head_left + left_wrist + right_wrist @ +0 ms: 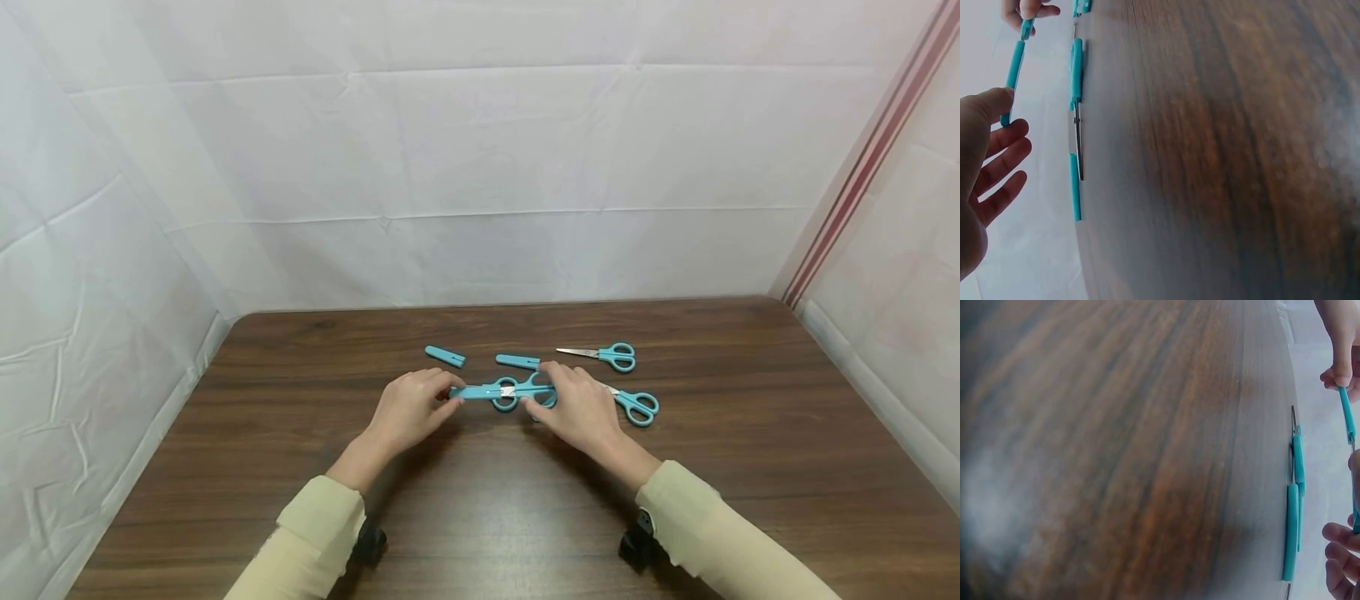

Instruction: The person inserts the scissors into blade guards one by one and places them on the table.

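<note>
In the head view my left hand (411,408) pinches the far end of a light-blue blade cap (476,392) between thumb and fingers. My right hand (581,408) holds the handle of a pair of scissors (508,391), whose blades reach into that cap with a short bare metal stretch between. Both wrist views show the scissors and cap (1015,75) held above the table. Beneath them, blue ring handles (505,405) of another pair show; its blades are hidden. My right hand partly hides the blades of a further pair of scissors (637,408).
Behind the hands on the brown wooden table (480,517) lie two loose blue caps (445,357) and uncapped scissors (617,357), blades pointing left. White sheeting (480,150) stands behind the table and at both sides.
</note>
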### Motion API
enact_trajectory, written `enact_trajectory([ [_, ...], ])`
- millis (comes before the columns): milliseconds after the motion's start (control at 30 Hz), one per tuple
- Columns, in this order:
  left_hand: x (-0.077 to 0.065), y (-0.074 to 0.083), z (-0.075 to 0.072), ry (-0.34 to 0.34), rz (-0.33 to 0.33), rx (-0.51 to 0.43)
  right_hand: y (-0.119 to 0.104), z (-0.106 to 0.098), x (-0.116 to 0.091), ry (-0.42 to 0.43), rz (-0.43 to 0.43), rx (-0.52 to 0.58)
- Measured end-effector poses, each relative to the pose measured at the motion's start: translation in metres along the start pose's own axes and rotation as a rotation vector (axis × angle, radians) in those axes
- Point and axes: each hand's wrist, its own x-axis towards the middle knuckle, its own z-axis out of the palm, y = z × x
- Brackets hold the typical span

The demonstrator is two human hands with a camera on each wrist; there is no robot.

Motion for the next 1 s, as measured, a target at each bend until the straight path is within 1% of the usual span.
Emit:
enact_trajectory([
  [400, 0.0007, 0.0008, -0.0001, -0.027, 0.001, -0.004, -0.0009, 0.0001, 0.0019, 0.007, 0.003, -0.012],
  [733, -0.0001, 0.0001, 0.0018, -0.043, -0.017, 0.018, -0.0012, 0.0023, 0.0028, -0.02, 0.007, 0.029],
  [1000, -0.0009, -0.0004, 0.0038, -0.044, -0.027, 0.014, -0.0002, 0.0022, 0.0036, -0.029, -0.02, 0.045],
])
